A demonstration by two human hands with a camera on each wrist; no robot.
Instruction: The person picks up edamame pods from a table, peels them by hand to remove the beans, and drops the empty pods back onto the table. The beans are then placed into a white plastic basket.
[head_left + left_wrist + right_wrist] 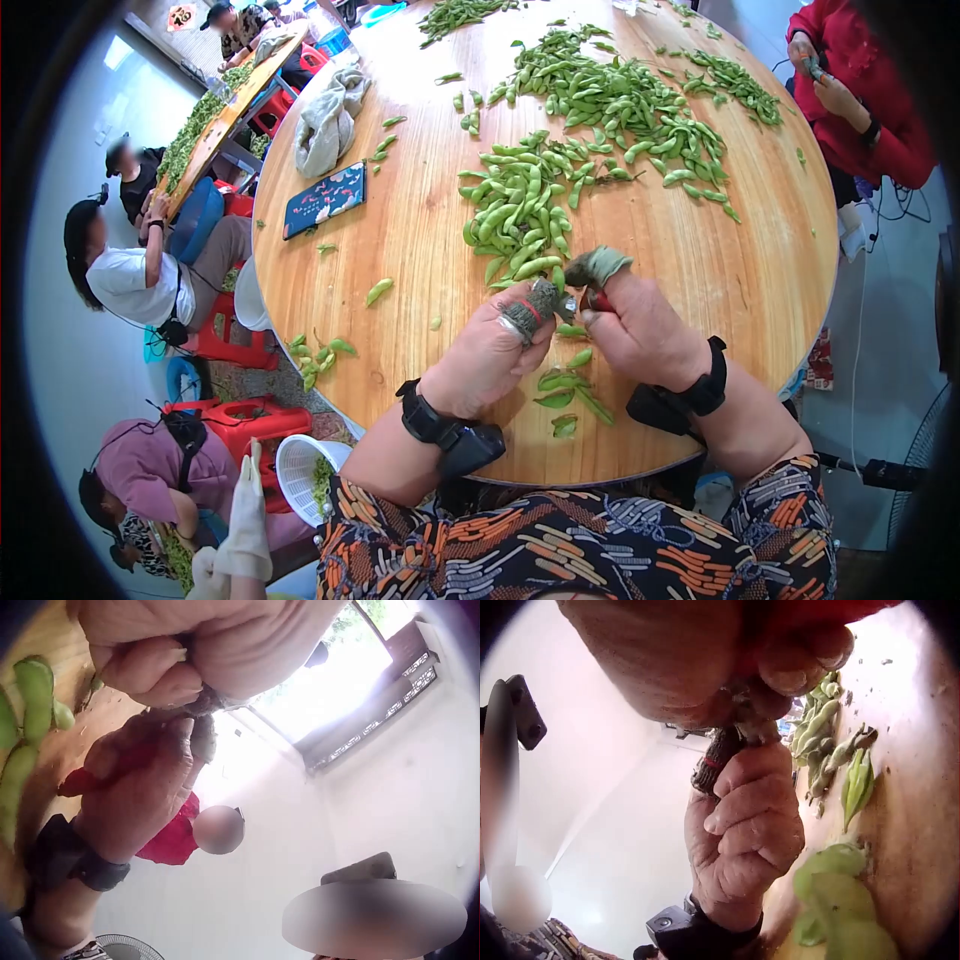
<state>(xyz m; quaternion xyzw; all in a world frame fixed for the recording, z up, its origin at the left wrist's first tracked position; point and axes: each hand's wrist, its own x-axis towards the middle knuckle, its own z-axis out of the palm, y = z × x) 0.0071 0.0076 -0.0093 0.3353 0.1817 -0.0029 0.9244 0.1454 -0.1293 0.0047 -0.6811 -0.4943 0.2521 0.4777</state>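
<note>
Low over the wooden table (400,300), my left hand (500,345) and right hand (645,325) meet at their fingertips. A dark knit wrap (530,308) with a red band covers the left thumb; the left fingers are curled, and I cannot tell what they hold. In my right hand is a small tool with a red handle (598,300), its working end mostly hidden. A grey-green cloth wrap (603,265) covers the right thumb. Just beyond the fingertips lies a pile of green soybean pods (515,215). A few loose pods (565,385) lie nearer me, between my wrists.
A larger pod heap (620,95) spreads farther back. On the left are a dark blue patterned booklet (325,200), a grey cloth (330,120) and scattered pods (320,358). Someone in red (870,90) stands at the right edge. A white basket (305,470) is low at left.
</note>
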